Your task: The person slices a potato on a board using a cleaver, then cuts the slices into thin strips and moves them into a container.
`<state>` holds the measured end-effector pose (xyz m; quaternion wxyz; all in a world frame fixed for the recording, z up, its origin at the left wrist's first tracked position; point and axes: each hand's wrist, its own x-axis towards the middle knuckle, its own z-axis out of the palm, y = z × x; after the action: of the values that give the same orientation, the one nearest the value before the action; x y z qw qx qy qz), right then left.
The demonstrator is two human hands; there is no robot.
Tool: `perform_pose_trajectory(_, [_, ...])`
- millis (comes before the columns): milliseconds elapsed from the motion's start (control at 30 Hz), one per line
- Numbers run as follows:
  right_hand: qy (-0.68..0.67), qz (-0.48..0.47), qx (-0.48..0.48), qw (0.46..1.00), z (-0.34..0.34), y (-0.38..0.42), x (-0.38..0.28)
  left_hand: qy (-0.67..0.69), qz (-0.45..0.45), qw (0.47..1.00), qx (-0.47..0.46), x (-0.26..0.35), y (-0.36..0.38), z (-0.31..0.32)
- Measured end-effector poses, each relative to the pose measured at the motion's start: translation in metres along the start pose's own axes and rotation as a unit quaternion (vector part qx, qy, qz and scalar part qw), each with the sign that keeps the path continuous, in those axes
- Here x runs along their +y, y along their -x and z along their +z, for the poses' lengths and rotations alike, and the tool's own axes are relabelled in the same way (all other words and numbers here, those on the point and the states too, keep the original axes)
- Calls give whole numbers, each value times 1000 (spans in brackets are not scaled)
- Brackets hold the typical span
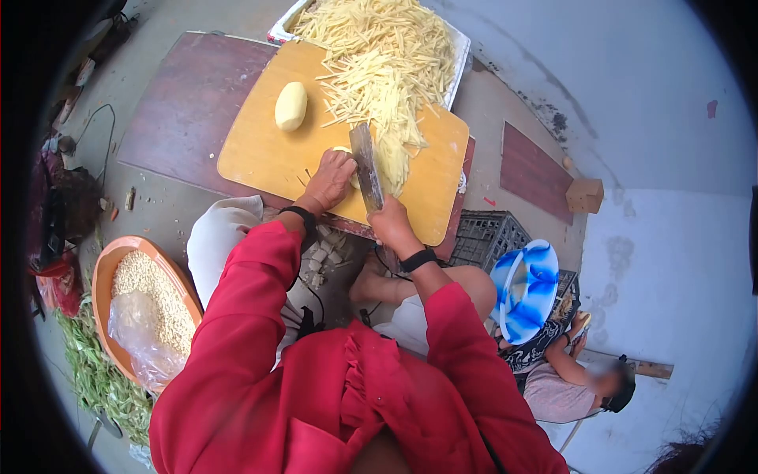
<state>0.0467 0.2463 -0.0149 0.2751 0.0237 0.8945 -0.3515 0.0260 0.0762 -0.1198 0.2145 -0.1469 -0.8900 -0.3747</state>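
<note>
My right hand [392, 224] grips a cleaver [365, 162], its broad blade upright over the yellow cutting board [260, 146]. Close to the blade's left side, my left hand [330, 182] is closed over a peeled potato [341, 148], most of it hidden by the fingers. A whole peeled potato [290, 107] lies on the board, up and left of my hands. Cut potato strips [375, 83] spread in a pile from the right side of the blade up to the far edge of the board.
A white foam box [461, 59] beyond the board holds more strips. An orange basin [103, 272] of pale kernels stands at lower left, near green husks [99, 367]. Right of my knee are a black crate [489, 233], a blue-and-white basin [525, 292] and a seated person [560, 387].
</note>
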Motion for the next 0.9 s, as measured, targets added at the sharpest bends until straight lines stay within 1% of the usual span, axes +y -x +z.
perform_pose_trajectory(67, [-19,12,-21,1000,-4,1,-6,-3,6,1000,1,-1,1,1])
perform_pose_trajectory(267, [-5,-22,-51,998,-5,-9,-10,-4,4,1000,0,1,-1,-3])
perform_pose_trajectory(367, [41,-42,-51,997,14,-39,18,1,-2,1000,-9,1,-1,-1])
perform_pose_trajectory(467, [99,-54,-9,994,20,-39,-4,1,-4,1000,1,0,1,1])
perform_pose_trajectory(567, [70,-73,76,992,37,-46,3,2,-3,1000,0,0,1,0])
perform_pose_trajectory(667, [84,-62,75,992,36,-44,2,11,0,1000,-4,-5,2,4])
perform_pose_trajectory(700, [79,-66,88,991,37,-45,2,14,1,1000,-5,-3,0,0])
perform_pose_trajectory(767, [67,-73,111,989,41,-44,3,15,4,1000,19,-1,-2,-6])
perform_pose_trajectory(800, [72,-67,99,990,41,-44,3,17,5,999,29,4,-2,-13])
perform_pose_trajectory(900, [84,-55,77,992,35,-45,3,-29,-46,998,36,19,-2,-31])
